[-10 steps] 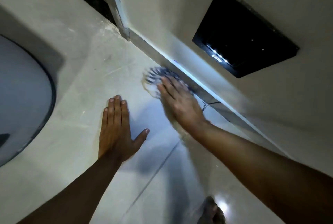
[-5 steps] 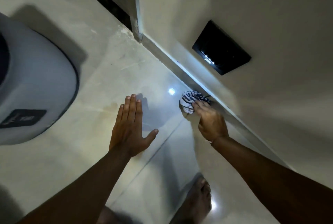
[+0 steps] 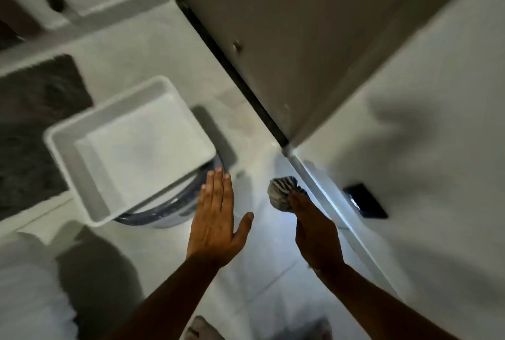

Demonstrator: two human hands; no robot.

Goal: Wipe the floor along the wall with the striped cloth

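Floor (image 3: 262,279) of pale glossy tile fills our view. Our right hand (image 3: 314,230) grasps the bunched striped cloth (image 3: 281,192), pressed to the floor just beside the wall (image 3: 410,148) and its baseboard. Our left hand (image 3: 216,225) lies flat, fingers released, near a white tray (image 3: 65,148) sitting atop a round bin.

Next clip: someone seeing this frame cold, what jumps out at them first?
Probably the two bare arms reaching in from the bottom: the left hand lies flat and open on the pale floor, while the right hand presses a bunched striped cloth against the floor right at the foot of the wall. Next, the white square tub left of centre, sitting over a round dark-rimmed object.
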